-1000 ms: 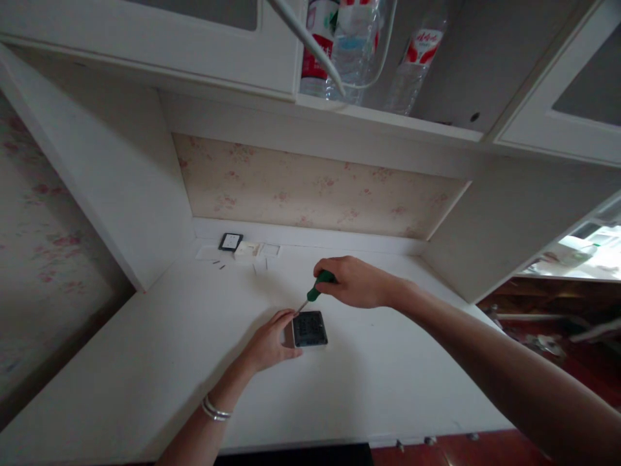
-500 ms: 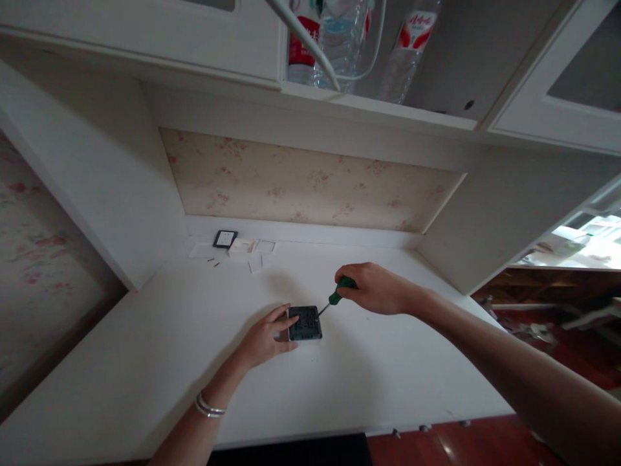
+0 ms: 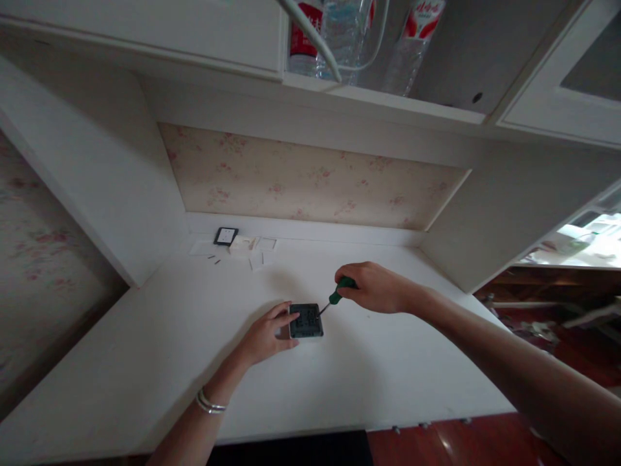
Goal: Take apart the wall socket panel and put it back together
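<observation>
On the white tabletop lies a black square wall socket, its moulded back facing up. My left hand grips it from the left, with one finger on top and others along its edges. My right hand is closed around the green handle of a screwdriver. The screwdriver slants down to the left, and its tip meets the right edge of the socket. Whether the tip sits in a screw is too small to make out.
Against the back edge are a white socket plate with a black frame, a white box-like part, thin clear frames and two small screws. Plastic bottles and a white cable occupy the shelf overhead.
The view has shifted very slightly. Both hands, the screwdriver and the socket keep nearly the same places.
</observation>
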`<state>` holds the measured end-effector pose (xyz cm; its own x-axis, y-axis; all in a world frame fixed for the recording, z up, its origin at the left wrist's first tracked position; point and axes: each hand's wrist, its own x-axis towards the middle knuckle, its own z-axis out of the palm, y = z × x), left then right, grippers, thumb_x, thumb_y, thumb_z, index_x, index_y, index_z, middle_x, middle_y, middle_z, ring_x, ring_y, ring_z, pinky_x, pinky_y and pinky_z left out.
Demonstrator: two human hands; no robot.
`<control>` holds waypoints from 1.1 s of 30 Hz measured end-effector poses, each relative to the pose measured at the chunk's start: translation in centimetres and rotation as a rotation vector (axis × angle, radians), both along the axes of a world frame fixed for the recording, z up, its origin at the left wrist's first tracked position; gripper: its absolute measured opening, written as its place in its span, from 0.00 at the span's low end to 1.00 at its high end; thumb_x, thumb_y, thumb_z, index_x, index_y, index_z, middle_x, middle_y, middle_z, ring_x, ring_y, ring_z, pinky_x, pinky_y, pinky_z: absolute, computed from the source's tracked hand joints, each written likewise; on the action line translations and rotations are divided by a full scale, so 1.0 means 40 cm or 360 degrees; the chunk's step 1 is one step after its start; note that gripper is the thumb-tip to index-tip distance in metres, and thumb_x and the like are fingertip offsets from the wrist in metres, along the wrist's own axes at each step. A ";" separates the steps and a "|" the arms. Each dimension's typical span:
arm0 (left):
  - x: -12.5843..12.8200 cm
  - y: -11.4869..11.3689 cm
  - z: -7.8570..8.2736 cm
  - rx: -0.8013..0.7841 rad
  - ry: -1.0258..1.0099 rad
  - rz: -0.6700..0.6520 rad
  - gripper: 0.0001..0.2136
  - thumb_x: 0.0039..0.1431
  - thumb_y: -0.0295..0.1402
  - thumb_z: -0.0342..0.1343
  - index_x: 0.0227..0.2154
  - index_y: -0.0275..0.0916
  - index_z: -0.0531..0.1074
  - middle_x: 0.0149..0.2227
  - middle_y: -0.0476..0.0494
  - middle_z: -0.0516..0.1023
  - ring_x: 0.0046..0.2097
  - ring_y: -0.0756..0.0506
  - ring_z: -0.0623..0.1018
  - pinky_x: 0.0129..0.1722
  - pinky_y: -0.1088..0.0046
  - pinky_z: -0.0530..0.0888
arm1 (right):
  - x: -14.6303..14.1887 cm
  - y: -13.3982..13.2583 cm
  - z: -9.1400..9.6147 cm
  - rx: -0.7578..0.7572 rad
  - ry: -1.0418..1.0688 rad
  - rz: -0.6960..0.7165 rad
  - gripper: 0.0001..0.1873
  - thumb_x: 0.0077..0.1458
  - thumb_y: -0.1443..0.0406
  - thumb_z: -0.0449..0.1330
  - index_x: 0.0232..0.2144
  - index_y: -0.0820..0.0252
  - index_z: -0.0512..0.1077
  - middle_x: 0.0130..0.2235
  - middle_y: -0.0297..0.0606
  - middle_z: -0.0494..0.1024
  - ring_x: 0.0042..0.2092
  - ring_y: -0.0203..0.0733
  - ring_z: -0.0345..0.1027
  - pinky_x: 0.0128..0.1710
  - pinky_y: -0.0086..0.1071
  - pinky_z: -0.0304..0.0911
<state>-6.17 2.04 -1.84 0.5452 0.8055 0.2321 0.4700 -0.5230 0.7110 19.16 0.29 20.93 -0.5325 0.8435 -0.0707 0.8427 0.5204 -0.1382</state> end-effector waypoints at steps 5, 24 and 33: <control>0.000 -0.001 0.003 0.0019 0.0020 0.0046 0.36 0.46 0.42 0.64 0.59 0.48 0.59 0.62 0.46 0.59 0.61 0.40 0.63 0.60 0.61 0.61 | -0.004 0.010 -0.002 -0.0153 -0.0004 0.0242 0.15 0.54 0.68 0.53 0.45 0.59 0.67 0.47 0.43 0.72 0.42 0.41 0.68 0.40 0.31 0.59; 0.006 -0.009 0.015 0.0015 -0.0008 0.0067 0.35 0.45 0.39 0.64 0.58 0.46 0.59 0.61 0.45 0.60 0.61 0.40 0.63 0.60 0.62 0.62 | -0.076 0.039 0.006 -0.0127 -0.0113 0.0209 0.15 0.57 0.59 0.52 0.46 0.58 0.61 0.48 0.43 0.70 0.38 0.40 0.69 0.35 0.31 0.60; 0.005 -0.006 0.007 0.0032 -0.0013 0.0066 0.36 0.45 0.40 0.64 0.59 0.45 0.59 0.61 0.44 0.60 0.60 0.40 0.63 0.59 0.62 0.63 | -0.103 0.040 0.020 0.0025 -0.0462 0.0050 0.21 0.57 0.53 0.51 0.48 0.57 0.62 0.44 0.46 0.75 0.39 0.50 0.71 0.34 0.37 0.60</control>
<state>-5.95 1.81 -1.55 0.5095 0.8225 0.2527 0.4857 -0.5174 0.7046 15.06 1.89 21.71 -0.5180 0.8290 -0.2110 0.8291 0.5473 0.1146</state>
